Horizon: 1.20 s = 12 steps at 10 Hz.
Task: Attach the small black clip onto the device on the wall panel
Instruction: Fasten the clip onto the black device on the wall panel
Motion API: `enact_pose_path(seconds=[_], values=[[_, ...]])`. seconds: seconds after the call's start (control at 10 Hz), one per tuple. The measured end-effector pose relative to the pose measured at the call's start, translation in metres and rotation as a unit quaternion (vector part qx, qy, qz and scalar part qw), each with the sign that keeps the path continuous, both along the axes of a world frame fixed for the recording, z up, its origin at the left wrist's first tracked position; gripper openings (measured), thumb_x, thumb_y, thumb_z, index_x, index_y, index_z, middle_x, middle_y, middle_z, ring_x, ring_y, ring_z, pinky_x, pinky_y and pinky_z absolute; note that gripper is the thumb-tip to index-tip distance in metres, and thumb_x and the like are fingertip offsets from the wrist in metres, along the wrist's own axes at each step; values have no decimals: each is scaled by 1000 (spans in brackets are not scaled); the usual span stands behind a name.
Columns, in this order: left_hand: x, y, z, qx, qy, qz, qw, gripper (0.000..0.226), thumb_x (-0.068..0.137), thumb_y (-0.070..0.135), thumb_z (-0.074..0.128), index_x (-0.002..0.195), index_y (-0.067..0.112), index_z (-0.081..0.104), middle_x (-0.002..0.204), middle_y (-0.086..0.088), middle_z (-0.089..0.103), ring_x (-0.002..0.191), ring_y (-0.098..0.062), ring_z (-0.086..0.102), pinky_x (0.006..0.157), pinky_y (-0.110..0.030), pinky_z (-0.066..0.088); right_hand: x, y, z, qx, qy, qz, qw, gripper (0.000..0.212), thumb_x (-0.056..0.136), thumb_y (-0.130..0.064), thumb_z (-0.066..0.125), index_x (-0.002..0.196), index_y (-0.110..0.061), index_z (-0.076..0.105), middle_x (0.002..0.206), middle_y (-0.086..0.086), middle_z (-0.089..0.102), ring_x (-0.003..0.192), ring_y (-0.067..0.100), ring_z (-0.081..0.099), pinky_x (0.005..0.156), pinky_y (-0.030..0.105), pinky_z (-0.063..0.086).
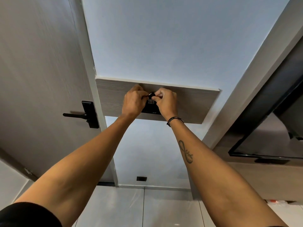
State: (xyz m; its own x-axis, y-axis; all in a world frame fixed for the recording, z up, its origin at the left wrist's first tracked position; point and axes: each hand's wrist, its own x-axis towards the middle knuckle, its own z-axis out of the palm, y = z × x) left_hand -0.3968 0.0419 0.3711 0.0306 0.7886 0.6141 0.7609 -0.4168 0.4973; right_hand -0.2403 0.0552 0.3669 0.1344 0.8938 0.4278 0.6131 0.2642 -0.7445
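A grey wood-grain wall panel [193, 102] runs across the pale blue wall. A black device [150, 110] with a small white coded label is mounted on it, mostly hidden behind my hands. My left hand [132, 102] and my right hand [167, 102] meet at the device's top edge. Between their fingertips sits a small black clip [151, 95]; both hands pinch it against the device. How the clip sits on the device is hidden by my fingers.
A grey door [41, 71] with a black lever handle [85, 114] stands to the left. A black-framed screen [268, 145] hangs on the right wall. A black wall socket [141, 178] sits low on the wall above the tiled floor.
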Motion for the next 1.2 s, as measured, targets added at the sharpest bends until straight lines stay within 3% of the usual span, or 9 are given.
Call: enact_pose_path(seconds=[0.2, 0.6, 0.8, 1.2], values=[[-1, -3, 5, -6, 48, 12, 999, 20, 98, 16, 69, 111, 13, 84, 115, -5, 76, 106, -29, 70, 81, -44, 59, 0, -2, 0, -4, -22, -3, 1000, 8, 88, -15, 86, 93, -16, 79, 83, -4, 78, 77, 16, 74, 75, 43, 68], [0, -5, 7, -9, 37, 14, 999, 22, 95, 16, 73, 114, 16, 83, 114, -3, 76, 102, -28, 72, 78, -42, 61, 1, -9, 2, 11, -31, -19, 999, 13, 87, -18, 87, 96, -17, 78, 86, -3, 78, 77, 16, 73, 74, 40, 67], [-3, -2, 6, -21, 34, 14, 999, 23, 92, 18, 76, 114, 18, 83, 112, -1, 75, 98, -27, 72, 72, -32, 51, 4, -11, 1, 11, -31, -17, 999, 16, 88, -20, 87, 101, -15, 79, 91, -1, 79, 79, 16, 73, 75, 40, 68], [-7, 2, 13, -24, 61, 3, 998, 29, 89, 18, 77, 118, 19, 81, 116, 0, 74, 100, -25, 73, 76, -39, 60, 14, -15, 17, 45, -65, -20, 997, 20, 95, -31, 79, 105, -14, 79, 103, 4, 79, 87, 21, 73, 80, 42, 66]])
